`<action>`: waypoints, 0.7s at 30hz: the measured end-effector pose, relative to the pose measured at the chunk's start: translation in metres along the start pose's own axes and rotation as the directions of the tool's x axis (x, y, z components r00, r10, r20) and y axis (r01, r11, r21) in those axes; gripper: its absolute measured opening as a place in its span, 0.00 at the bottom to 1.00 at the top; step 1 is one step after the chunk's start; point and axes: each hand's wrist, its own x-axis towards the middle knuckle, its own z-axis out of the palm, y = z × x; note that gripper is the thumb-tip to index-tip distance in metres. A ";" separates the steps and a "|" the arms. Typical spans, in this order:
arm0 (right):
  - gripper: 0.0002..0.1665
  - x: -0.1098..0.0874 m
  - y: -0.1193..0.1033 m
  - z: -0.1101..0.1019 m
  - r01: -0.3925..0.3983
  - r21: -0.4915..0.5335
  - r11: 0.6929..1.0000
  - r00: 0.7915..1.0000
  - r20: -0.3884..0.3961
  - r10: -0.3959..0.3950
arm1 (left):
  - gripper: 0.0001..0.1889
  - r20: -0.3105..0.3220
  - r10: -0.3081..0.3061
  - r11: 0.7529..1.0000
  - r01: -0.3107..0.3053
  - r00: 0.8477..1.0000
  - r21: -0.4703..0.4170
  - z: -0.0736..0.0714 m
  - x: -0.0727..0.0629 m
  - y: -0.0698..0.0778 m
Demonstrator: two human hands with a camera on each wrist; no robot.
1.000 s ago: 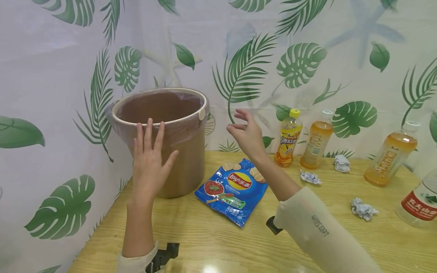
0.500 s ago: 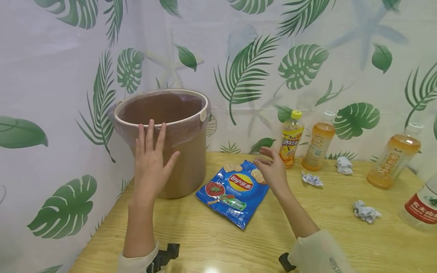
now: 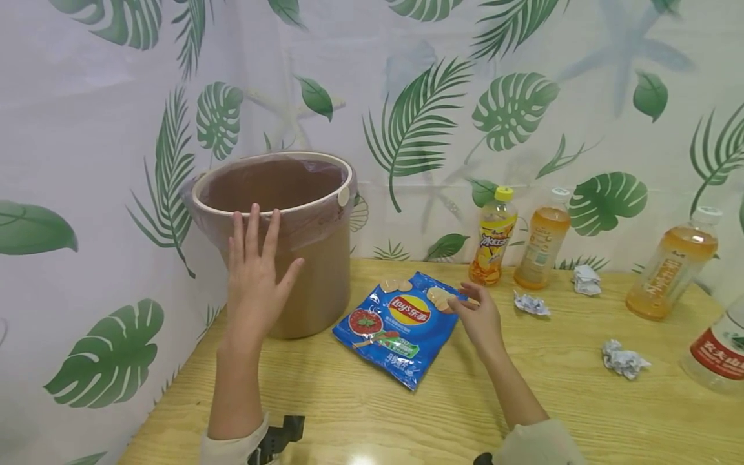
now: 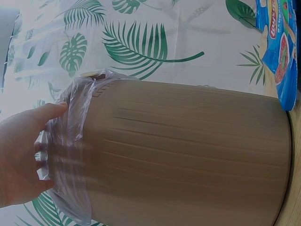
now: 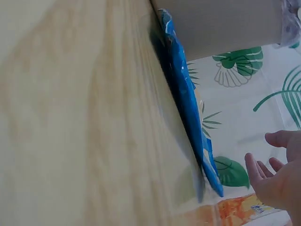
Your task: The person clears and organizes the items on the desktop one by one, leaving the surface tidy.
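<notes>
Having just been lowered beside the blue chip packet (image 3: 401,332) on the desk (image 3: 372,420), the right hand (image 3: 482,319) is held loosely parted, so the packet seems within grasp; contact is hard to confirm. The bin (image 3: 310,278) is touched by the outspread left hand (image 3: 252,284).

Tan-brown bin (image 3: 320,278) with a cream rim (image 3: 302,154), blue chip bag (image 3: 372,349) bearing a yellow-and-red logo (image 3: 409,310), yellow wood-grained table (image 3: 378,413), white wall covering (image 3: 343,39) patterned with green leaves (image 3: 514,110), bright yellow bottle cap (image 3: 504,194), red bottle label (image 3: 721,355), white paper balls (image 3: 623,360)
</notes>
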 end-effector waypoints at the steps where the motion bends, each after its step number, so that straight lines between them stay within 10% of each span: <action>1: 0.27 0.000 0.003 0.000 0.002 -0.006 1.000 1.000 -0.007 -0.002 | 0.41 -0.001 0.001 1.000 -0.001 1.000 0.000 0.000 0.000 0.000; 21: 0.26 0.001 0.048 0.000 -0.060 -0.148 0.987 0.998 0.028 0.065 | 0.41 0.018 -0.004 1.000 0.004 1.000 -0.001 0.000 0.000 0.001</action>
